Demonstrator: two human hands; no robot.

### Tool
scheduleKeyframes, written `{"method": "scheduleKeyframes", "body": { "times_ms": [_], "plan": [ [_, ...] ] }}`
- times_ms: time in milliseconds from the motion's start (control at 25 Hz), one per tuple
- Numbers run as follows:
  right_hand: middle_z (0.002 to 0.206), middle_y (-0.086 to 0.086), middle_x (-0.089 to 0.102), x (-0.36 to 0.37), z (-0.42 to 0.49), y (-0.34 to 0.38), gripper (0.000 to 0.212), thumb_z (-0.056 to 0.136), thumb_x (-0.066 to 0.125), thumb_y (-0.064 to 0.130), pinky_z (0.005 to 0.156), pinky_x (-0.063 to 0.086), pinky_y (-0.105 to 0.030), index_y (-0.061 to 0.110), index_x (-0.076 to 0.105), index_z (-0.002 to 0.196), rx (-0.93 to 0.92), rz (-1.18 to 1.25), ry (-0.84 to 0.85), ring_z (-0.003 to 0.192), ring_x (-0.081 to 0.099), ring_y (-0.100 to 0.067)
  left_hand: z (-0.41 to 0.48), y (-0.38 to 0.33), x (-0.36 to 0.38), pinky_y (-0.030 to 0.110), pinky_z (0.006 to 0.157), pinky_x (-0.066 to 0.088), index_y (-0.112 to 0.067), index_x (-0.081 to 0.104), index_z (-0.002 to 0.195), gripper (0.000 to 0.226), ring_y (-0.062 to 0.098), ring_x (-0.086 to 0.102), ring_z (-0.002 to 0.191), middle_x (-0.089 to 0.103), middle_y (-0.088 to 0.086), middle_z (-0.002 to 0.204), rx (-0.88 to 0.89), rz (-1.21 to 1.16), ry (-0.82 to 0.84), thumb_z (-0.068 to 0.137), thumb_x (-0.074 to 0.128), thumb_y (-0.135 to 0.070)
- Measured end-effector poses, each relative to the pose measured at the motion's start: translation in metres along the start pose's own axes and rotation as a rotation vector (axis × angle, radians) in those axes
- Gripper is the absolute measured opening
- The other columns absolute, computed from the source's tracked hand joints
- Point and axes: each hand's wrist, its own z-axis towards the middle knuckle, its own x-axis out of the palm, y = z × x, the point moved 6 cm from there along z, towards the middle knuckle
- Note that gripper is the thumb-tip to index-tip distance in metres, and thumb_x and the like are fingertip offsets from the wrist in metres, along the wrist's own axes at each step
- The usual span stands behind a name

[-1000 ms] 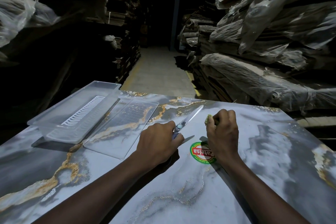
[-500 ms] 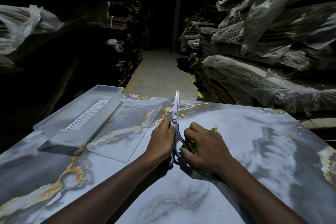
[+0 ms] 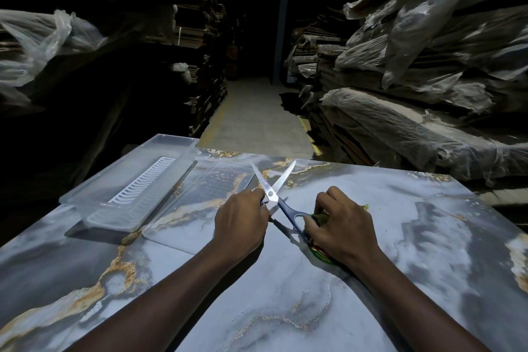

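A pair of scissors (image 3: 273,191) with blue handles is held over the marble-patterned table (image 3: 285,294), its two silver blades spread in a V pointing away from me. My left hand (image 3: 240,223) grips one handle, which its fingers hide. My right hand (image 3: 340,226) grips the other blue handle loop and also holds a small green scrubbing pad (image 3: 320,216) tucked under its fingers. A round green and red sticker (image 3: 320,254) on the table peeks out from under my right hand.
A clear plastic container (image 3: 125,194) with a white slotted insert sits at the table's back left, its clear flat lid (image 3: 205,200) lying beside it. Stacks of plastic-wrapped boards (image 3: 414,128) flank a dim aisle beyond the table's far edge.
The scissors went from lying on the table to upright and closed, and now their blades are spread apart. My right hand came off the sticker area and took one handle while keeping the green pad.
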Motion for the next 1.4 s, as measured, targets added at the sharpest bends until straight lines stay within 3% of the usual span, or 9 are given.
{"method": "scheduleKeyframes", "body": {
  "times_ms": [160,280,440,600,720,880,1040,1200,1400],
  "plan": [
    [0.078,0.003,0.043,-0.01,0.001,-0.009,0.02,0.073,0.049,0.037,0.047,0.039,-0.033,0.018,0.046,0.071,0.076,0.255,-0.105,0.061,0.046,-0.017,0.0,0.002,-0.004,0.034,0.076,0.035,-0.023,0.052,0.113,0.019,0.023,0.054,0.097,0.065,0.0,0.108,0.053,0.076,-0.018,0.098,0.041,-0.023],
    [0.087,0.0,0.042,-0.012,0.002,-0.015,0.019,0.069,0.052,0.034,0.052,0.044,-0.036,0.017,0.048,0.078,0.125,0.317,-0.123,0.065,0.049,-0.018,0.001,0.001,-0.005,0.034,0.066,0.038,-0.024,0.038,0.107,0.012,0.026,0.057,0.082,0.064,0.003,0.091,0.092,-0.097,-0.061,0.096,0.042,-0.026],
    [0.091,-0.002,0.045,-0.005,0.002,-0.013,0.019,0.068,0.055,0.03,0.061,0.045,-0.037,0.018,0.051,0.082,0.135,0.135,-0.083,0.072,0.05,-0.024,-0.002,-0.009,-0.001,0.036,0.06,0.044,-0.021,0.029,0.111,0.027,0.027,0.059,0.074,0.062,0.001,0.086,0.178,-0.164,-0.064,0.094,0.042,-0.04],
    [0.099,-0.002,0.057,0.001,0.001,-0.01,0.015,0.076,0.06,0.035,0.071,0.038,-0.037,0.021,0.064,0.08,0.075,-0.132,-0.104,0.086,0.051,-0.026,-0.005,-0.013,-0.005,0.037,0.056,0.05,-0.022,0.031,0.114,0.028,0.024,0.057,0.062,0.058,-0.001,0.075,0.284,-0.303,-0.028,0.092,0.048,-0.026],
    [0.103,-0.005,0.058,0.0,0.002,-0.009,0.011,0.08,0.072,0.032,0.072,0.043,-0.04,0.022,0.069,0.079,0.046,-0.125,-0.122,0.087,0.054,-0.027,-0.004,-0.008,-0.003,0.011,0.055,0.045,-0.031,0.046,0.099,0.009,0.003,0.055,0.059,0.054,-0.013,0.072,0.11,-0.764,0.028,0.091,0.051,-0.029],
    [0.084,0.0,0.055,0.003,0.003,-0.008,0.023,0.082,0.059,0.043,0.063,0.044,-0.036,0.021,0.067,0.084,0.035,-0.125,-0.045,0.075,0.052,-0.023,-0.005,-0.005,0.005,0.023,0.043,0.047,-0.023,0.055,0.082,0.026,0.02,0.062,0.054,0.054,-0.002,0.057,-0.21,-1.069,0.012,0.098,0.044,-0.04],
    [0.088,0.007,0.056,0.012,0.002,-0.006,0.034,0.068,0.048,0.044,0.071,0.039,-0.037,0.026,0.058,0.095,0.002,-0.136,0.15,0.084,0.05,-0.022,-0.005,0.001,0.013,0.033,0.047,0.051,-0.001,0.052,0.078,0.049,0.024,0.063,0.045,0.062,0.03,0.072,-0.444,-1.198,0.136,0.1,0.036,-0.042],
    [0.098,0.003,0.046,0.022,-0.002,0.003,0.043,0.061,0.043,0.043,0.07,0.035,-0.037,0.023,0.046,0.099,-0.166,-0.199,0.325,0.085,0.042,-0.023,-0.007,0.005,0.016,0.046,0.051,0.057,-0.001,0.05,0.086,0.051,0.028,0.061,0.044,0.066,0.03,0.068,-0.538,-1.214,0.23,0.1,0.033,-0.047],
    [0.09,-0.005,0.048,0.019,0.002,-0.008,0.028,0.069,0.059,0.03,0.054,0.035,-0.033,0.015,0.048,0.089,-0.095,-0.139,0.176,0.069,0.049,-0.029,-0.005,0.012,0.019,0.032,0.042,0.052,0.0,0.049,0.092,0.051,0.027,0.059,0.041,0.066,0.025,0.061,-0.589,-1.202,0.238,0.1,0.032,-0.048]
  ]
}}
